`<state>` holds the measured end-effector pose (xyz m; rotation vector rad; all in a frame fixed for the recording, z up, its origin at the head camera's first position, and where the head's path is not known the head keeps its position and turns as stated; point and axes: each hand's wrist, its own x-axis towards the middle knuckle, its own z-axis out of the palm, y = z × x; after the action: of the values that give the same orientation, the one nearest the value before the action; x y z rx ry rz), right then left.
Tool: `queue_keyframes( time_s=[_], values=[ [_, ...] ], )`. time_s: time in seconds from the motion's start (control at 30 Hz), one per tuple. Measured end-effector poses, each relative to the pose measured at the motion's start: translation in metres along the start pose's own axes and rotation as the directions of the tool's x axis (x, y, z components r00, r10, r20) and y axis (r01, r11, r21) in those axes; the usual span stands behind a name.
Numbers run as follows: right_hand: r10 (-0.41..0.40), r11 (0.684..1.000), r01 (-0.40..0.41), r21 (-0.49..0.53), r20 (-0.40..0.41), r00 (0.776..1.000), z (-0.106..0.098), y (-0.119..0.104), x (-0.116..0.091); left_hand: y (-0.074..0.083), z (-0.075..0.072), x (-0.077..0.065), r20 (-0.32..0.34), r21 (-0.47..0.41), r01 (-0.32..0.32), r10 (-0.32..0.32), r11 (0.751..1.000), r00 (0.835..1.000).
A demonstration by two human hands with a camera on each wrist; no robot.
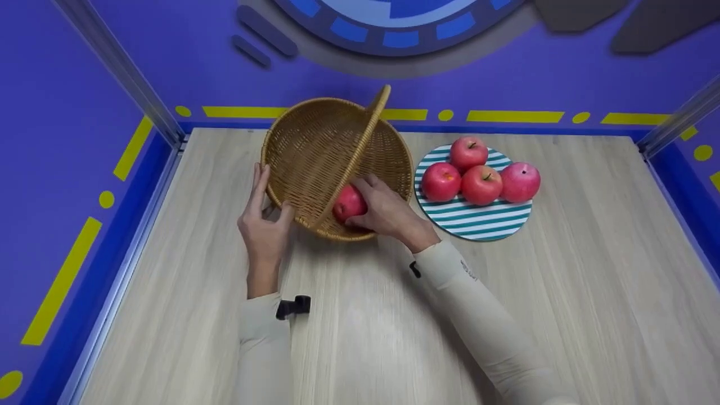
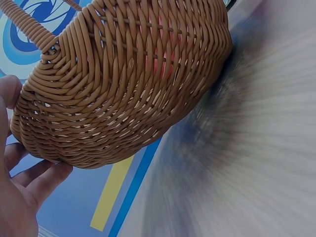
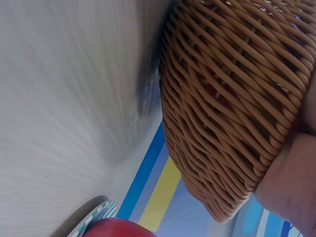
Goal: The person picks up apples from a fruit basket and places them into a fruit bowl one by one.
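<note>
A woven wicker basket (image 1: 306, 163) with an arched handle (image 1: 365, 132) stands at the back of the table, its opening tilted toward me. My left hand (image 1: 263, 233) rests against the basket's outer left side, fingers extended and thumb by the rim. In the left wrist view, the fingers of that hand (image 2: 27, 185) touch the weave. Reaching over the front right rim, my right hand (image 1: 388, 211) grips a red apple (image 1: 349, 203) low inside the basket. Red shows faintly through the weave in both wrist views.
Right of the basket lies a round plate (image 1: 478, 225) with green and white stripes. Several red apples (image 1: 482, 185) sit together on it. Blue panels with yellow markings (image 1: 514, 116) border the wooden table (image 1: 360, 337) at the back and sides.
</note>
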<state>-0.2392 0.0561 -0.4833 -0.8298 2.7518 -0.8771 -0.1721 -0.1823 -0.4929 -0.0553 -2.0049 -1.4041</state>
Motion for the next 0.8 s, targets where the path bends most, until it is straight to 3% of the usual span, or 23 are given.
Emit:
queue_keyframes(
  time_s=[0.17, 0.33, 0.57, 0.8],
  values=[
    [0.008, 0.999, -0.011, -0.035, -0.063, 0.998, 0.001, 0.000, -0.001, 0.019, -0.002, 0.001, 0.003, -0.018, 0.014, -0.014, 1.000, 1.000],
    [-0.012, 0.998, 0.007, -0.058, -0.078, 0.997, 0.001, 0.000, -0.001, 0.028, -0.004, 0.000, 0.014, -0.047, 0.028, -0.027, 0.999, 1.000],
    [0.028, 0.999, -0.029, -0.025, -0.054, 0.998, 0.002, -0.001, 0.000, 0.030, -0.005, 0.000, 0.011, -0.053, 0.021, -0.020, 0.998, 1.000],
    [-0.017, 1.000, 0.016, -0.019, -0.090, 0.996, 0.004, 0.000, -0.001, 0.022, -0.003, -0.001, 0.002, -0.004, 0.035, -0.035, 0.999, 0.999]
  ],
)
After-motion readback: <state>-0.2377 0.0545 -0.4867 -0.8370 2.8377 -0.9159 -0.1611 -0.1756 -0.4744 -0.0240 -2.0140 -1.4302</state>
